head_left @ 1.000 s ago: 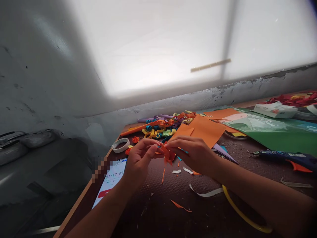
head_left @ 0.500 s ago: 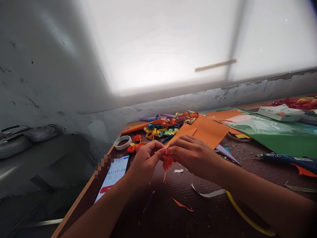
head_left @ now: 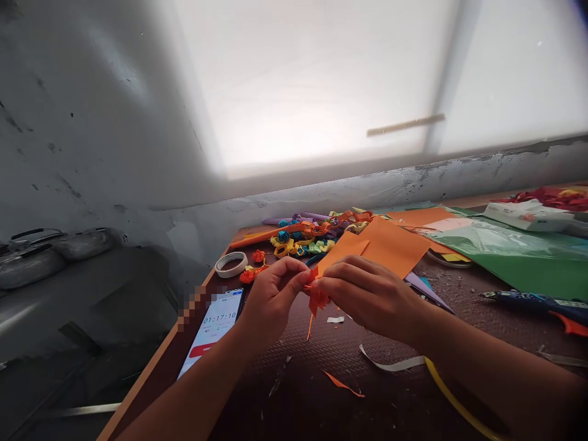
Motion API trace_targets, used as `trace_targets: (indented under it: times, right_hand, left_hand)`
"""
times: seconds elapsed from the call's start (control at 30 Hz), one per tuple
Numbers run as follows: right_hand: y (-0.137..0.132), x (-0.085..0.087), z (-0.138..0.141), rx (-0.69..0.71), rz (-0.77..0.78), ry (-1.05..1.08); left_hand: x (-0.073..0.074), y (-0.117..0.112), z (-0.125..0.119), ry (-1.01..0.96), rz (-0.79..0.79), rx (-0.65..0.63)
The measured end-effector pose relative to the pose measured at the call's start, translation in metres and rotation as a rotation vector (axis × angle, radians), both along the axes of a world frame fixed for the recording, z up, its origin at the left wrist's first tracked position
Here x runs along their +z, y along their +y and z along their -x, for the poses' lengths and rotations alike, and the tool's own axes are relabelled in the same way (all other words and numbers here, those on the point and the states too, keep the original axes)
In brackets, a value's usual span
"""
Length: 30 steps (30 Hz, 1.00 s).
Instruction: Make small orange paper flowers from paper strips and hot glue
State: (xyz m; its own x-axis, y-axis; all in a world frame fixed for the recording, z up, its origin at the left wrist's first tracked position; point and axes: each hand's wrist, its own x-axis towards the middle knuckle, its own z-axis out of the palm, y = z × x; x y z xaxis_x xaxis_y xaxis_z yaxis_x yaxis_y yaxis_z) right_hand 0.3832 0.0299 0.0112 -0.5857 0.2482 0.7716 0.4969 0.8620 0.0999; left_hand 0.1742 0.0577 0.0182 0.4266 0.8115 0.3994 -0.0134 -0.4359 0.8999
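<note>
Between my two hands is an orange paper flower [head_left: 318,299], with a thin twisted strand hanging below it. My left hand [head_left: 278,294] pinches its upper left edge between thumb and forefinger. From the other side my right hand [head_left: 365,294] grips it, fingers curled and partly hiding the petals. Behind the hands lie sheets of orange paper [head_left: 390,245]. Small orange-red paper flowers [head_left: 248,275] rest on the table left of my left hand, close to a roll of tape [head_left: 231,264].
A phone [head_left: 214,324] running a timer lies at the table's left edge. Coloured paper chains [head_left: 303,236] are heaped at the back. To the right are a green sheet [head_left: 519,263], a white box [head_left: 528,215] and a dark blue tool [head_left: 528,301]. Paper scraps [head_left: 342,383] litter the front.
Both hands have shifted slightly, and the orange flower between them is turned, with more of its upper petals showing. The whole view has moved a little to the right and down.
</note>
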Motion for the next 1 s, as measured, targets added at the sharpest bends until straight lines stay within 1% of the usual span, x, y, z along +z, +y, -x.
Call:
trace_targets:
  times: [0.1, 0.2, 0.3, 0.43, 0.6, 0.77, 0.9, 1.0]
  right_hand:
    - [-0.001, 0.000, 0.000, -0.027, -0.028, -0.001]
    - [-0.001, 0.001, 0.002, -0.061, -0.058, -0.026]
    - [-0.003, 0.003, 0.003, -0.082, -0.088, -0.053]
    - [-0.004, 0.004, 0.003, -0.086, -0.144, -0.080]
    - [-0.004, 0.005, 0.000, -0.041, -0.226, -0.030]
    - [-0.007, 0.012, -0.002, 0.009, -0.197, -0.047]
    - [-0.008, 0.015, -0.003, 0.047, -0.219, 0.000]
    - [-0.009, 0.015, -0.004, 0.047, -0.221, -0.003]
  left_hand:
    - [-0.001, -0.002, 0.000, -0.030, -0.028, -0.015]
    - [-0.002, -0.003, -0.001, 0.006, -0.012, -0.019]
    - [-0.001, -0.002, -0.002, 0.047, -0.005, 0.012]
    - [-0.002, -0.001, -0.002, 0.026, 0.023, 0.008]
    - [-0.001, -0.003, -0.002, -0.029, -0.001, -0.007]
    - [-0.001, -0.005, -0.002, -0.052, -0.081, -0.012]
    - [-0.001, -0.006, -0.001, -0.049, -0.120, -0.017]
    - [-0.001, -0.008, -0.001, -0.042, -0.152, -0.020]
